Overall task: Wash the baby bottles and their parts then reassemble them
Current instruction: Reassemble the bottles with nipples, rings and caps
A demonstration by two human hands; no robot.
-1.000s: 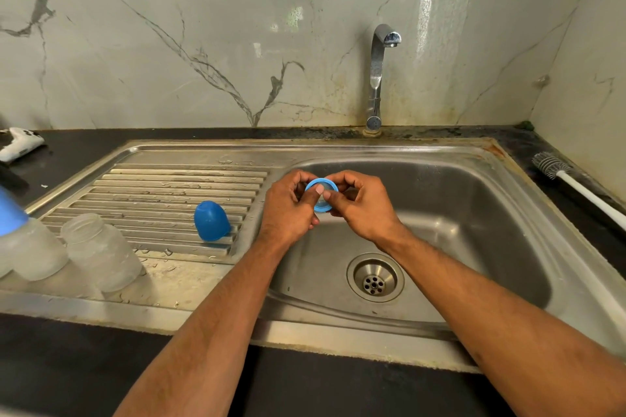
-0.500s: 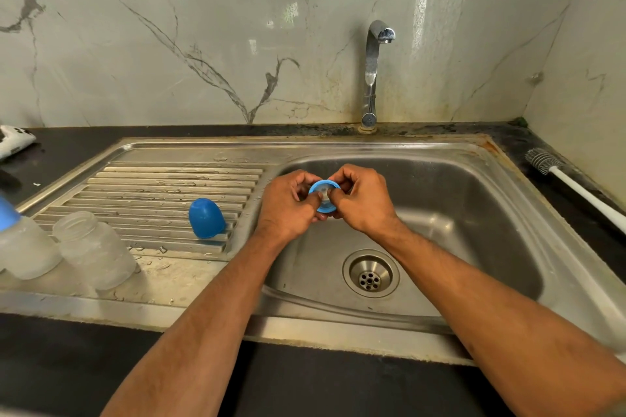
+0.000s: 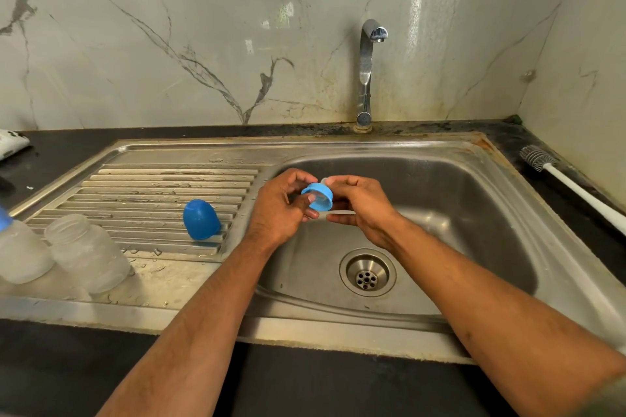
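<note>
Left of the hands, a glossy blue plastic cap [image 3: 201, 219] and frosted jars [image 3: 88, 252] sit on the brushed steel drainboard [image 3: 162, 179]. Beyond them: chrome tap [image 3: 367, 71], veined glossy marble wall [image 3: 169, 44].

Bare basin [image 3: 457, 213] below tap [image 3: 367, 71]

The scene is viewed from one head-worn wide-angle camera, aimed forward and down from close above the bench. The sink basin [image 3: 440, 213] is centred, the tap [image 3: 367, 78] seen at 12 o'clock, the draining board [image 3: 152, 196] at 9 o'clock.
</note>
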